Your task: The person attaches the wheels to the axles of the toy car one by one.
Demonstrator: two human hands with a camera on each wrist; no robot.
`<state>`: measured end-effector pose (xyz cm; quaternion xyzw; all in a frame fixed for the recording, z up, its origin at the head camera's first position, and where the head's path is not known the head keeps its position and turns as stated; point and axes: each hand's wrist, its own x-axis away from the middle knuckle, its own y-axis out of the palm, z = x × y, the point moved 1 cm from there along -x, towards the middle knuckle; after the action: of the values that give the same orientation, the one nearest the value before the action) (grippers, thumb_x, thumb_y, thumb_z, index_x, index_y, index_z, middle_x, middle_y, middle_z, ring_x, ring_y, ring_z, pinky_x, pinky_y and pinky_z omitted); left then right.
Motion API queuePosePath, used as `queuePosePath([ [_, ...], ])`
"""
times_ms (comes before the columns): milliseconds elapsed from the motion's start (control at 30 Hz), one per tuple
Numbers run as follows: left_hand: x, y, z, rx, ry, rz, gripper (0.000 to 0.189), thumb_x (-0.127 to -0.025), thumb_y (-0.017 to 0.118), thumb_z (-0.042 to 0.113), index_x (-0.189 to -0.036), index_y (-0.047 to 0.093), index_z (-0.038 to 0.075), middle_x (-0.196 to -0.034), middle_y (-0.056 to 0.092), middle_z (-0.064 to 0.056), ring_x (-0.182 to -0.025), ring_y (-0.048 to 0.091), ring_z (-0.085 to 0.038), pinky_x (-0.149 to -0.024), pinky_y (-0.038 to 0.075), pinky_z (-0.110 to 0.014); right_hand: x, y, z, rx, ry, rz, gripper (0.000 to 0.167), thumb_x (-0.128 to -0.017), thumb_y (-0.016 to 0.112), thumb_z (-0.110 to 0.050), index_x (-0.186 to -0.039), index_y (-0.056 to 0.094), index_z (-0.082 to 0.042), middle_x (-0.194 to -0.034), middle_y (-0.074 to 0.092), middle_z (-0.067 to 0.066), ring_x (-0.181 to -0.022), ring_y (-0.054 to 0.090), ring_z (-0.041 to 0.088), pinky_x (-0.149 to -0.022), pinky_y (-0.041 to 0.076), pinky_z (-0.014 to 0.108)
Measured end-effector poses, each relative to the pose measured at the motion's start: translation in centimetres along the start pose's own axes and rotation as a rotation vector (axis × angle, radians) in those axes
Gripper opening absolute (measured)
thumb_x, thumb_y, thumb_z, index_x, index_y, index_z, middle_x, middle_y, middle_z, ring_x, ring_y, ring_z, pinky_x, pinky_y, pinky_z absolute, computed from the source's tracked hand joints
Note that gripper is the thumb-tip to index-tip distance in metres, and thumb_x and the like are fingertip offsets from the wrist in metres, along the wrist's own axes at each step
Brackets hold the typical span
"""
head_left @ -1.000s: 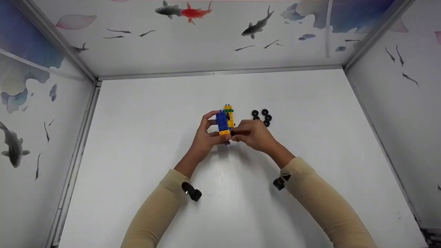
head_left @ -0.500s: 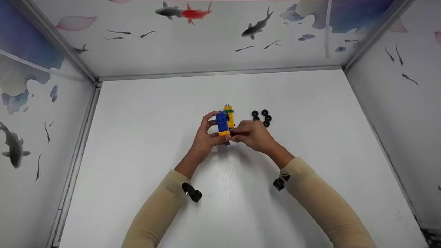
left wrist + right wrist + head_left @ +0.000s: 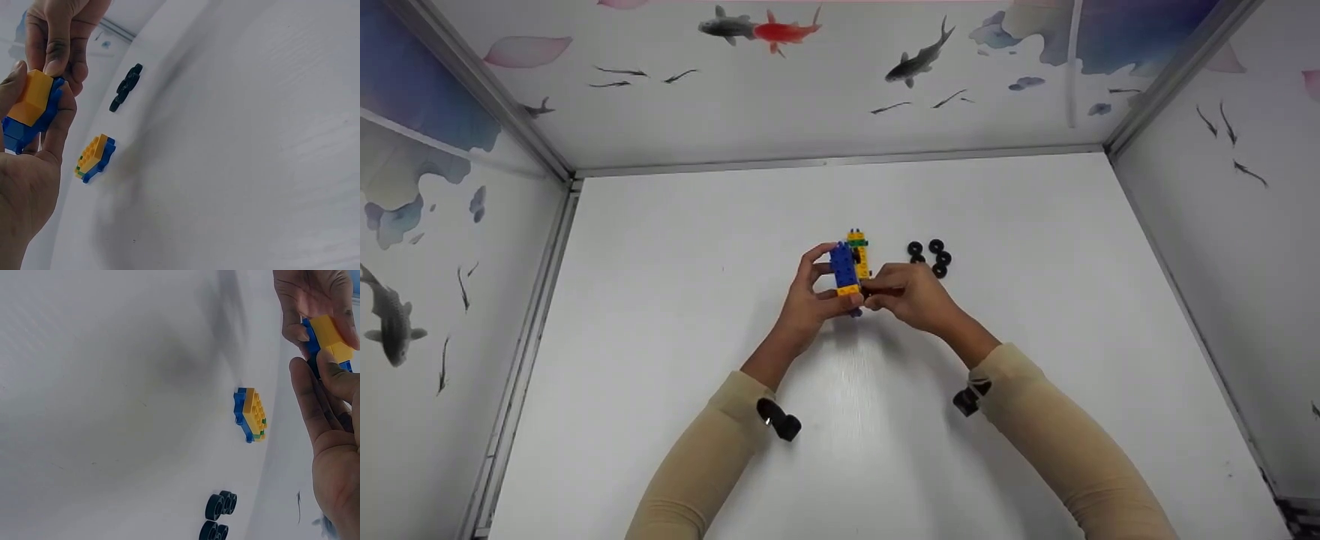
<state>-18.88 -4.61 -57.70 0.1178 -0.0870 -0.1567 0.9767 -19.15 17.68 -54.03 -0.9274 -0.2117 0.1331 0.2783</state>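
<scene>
In the head view my left hand grips a toy-brick block assembly, mostly blue with a yellow end, upright above the table. Its thumb lies at the yellow end and its fingers reach round the far side. My right hand meets the assembly's lower right side. There its thumb and fingers pinch a small black wheel against the blue base, mostly covered by the fingertips. Just beyond lies a second brick assembly on the table, yellow on a blue base with a green piece.
Several black toy wheels lie on the white table just beyond my right hand. Walls with painted fish enclose the table at the back and both sides. Each sleeve carries a small black device at the cuff.
</scene>
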Motion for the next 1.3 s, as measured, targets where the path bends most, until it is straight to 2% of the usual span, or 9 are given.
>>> queuePosePath([
  [167, -0.1, 0.0, 0.1, -0.009, -0.009, 0.001, 0.089, -0.094, 0.090, 0.015, -0.162, 0.040, 0.042, -0.149, 0.049, -0.015, -0.124, 0.076, -0.038, -0.098, 0.068, -0.043, -0.1, -0.1, 0.0, 0.011, -0.001, -0.004, 0.030, -0.097, 0.085, -0.008, -0.127, 0.082, -0.006, -0.102, 0.082, 0.009, -0.083, 0.072, 0.016, -0.071, 0.059, 0.021],
  [267, -0.1, 0.0, 0.2, -0.019, -0.017, 0.003, 0.090, -0.094, 0.091, 0.016, -0.162, 0.039, 0.043, -0.150, 0.049, -0.015, -0.125, 0.075, -0.038, -0.098, 0.068, -0.043, -0.1, -0.1, 0.0, 0.005, 0.014, -0.009, 0.030, -0.097, 0.085, -0.007, -0.127, 0.083, -0.008, -0.103, 0.082, 0.008, -0.087, 0.074, 0.016, -0.075, 0.062, 0.022],
  [433, 0.0, -0.1, 0.6, -0.053, -0.028, 0.013, 0.089, -0.094, 0.091, 0.018, -0.162, 0.040, 0.044, -0.150, 0.052, -0.015, -0.124, 0.076, -0.036, -0.098, 0.068, -0.043, -0.1, 0.1, 0.1, -0.037, 0.056, -0.033, 0.032, -0.099, 0.083, -0.006, -0.130, 0.083, -0.013, -0.109, 0.080, 0.007, -0.098, 0.077, 0.019, -0.089, 0.069, 0.031],
  [667, 0.1, -0.2, 0.7, -0.038, -0.029, -0.013, 0.095, -0.095, 0.089, 0.013, -0.169, 0.036, 0.038, -0.149, 0.053, -0.017, -0.122, 0.076, -0.034, -0.097, 0.069, -0.044, 0.1, 0.2, 0.3, -0.056, 0.078, -0.056, 0.031, -0.099, 0.083, -0.009, -0.130, 0.083, -0.015, -0.118, 0.080, 0.006, -0.107, 0.080, 0.023, -0.093, 0.069, 0.039],
  [867, 0.1, -0.2, 0.4, -0.029, -0.019, -0.033, 0.091, -0.099, 0.085, 0.016, -0.167, 0.037, 0.050, -0.151, 0.052, -0.016, -0.122, 0.075, -0.032, -0.097, 0.068, -0.045, 0.2, 0.1, 0.5, -0.101, 0.085, -0.073, 0.028, -0.101, 0.082, -0.010, -0.128, 0.081, -0.014, -0.125, 0.079, 0.008, -0.112, 0.081, 0.027, -0.096, 0.069, 0.044],
  [967, 0.1, -0.2, 0.4, -0.043, -0.012, -0.030, 0.089, -0.100, 0.084, 0.019, -0.168, 0.036, 0.051, -0.152, 0.051, -0.015, -0.123, 0.075, -0.031, -0.096, 0.068, -0.043, 0.1, -0.1, 0.6, -0.095, 0.099, -0.071, 0.027, -0.101, 0.082, -0.015, -0.129, 0.080, -0.015, -0.126, 0.079, 0.008, -0.113, 0.081, 0.027, -0.097, 0.068, 0.047],
  [1100, -0.1, 0.0, 0.4, -0.050, 0.000, -0.021, 0.092, -0.100, 0.086, 0.023, -0.170, 0.033, 0.048, -0.152, 0.051, -0.014, -0.121, 0.075, -0.030, -0.097, 0.068, -0.043, -0.2, -0.4, 0.6, -0.096, 0.118, -0.042, 0.029, -0.105, 0.079, -0.025, -0.131, 0.079, -0.014, -0.129, 0.079, 0.008, -0.117, 0.079, 0.029, -0.099, 0.067, 0.051],
  [1300, -0.1, 0.4, 0.5, -0.064, -0.015, 0.011, 0.094, -0.099, 0.086, 0.022, -0.172, 0.031, 0.045, -0.153, 0.052, -0.014, -0.121, 0.075, -0.029, -0.100, 0.067, -0.043, -1.1, -0.6, 0.4, -0.082, 0.186, 0.079, 0.040, -0.108, 0.074, -0.039, -0.133, 0.077, -0.007, -0.131, 0.078, 0.010, -0.118, 0.077, 0.030, -0.103, 0.065, 0.051],
])
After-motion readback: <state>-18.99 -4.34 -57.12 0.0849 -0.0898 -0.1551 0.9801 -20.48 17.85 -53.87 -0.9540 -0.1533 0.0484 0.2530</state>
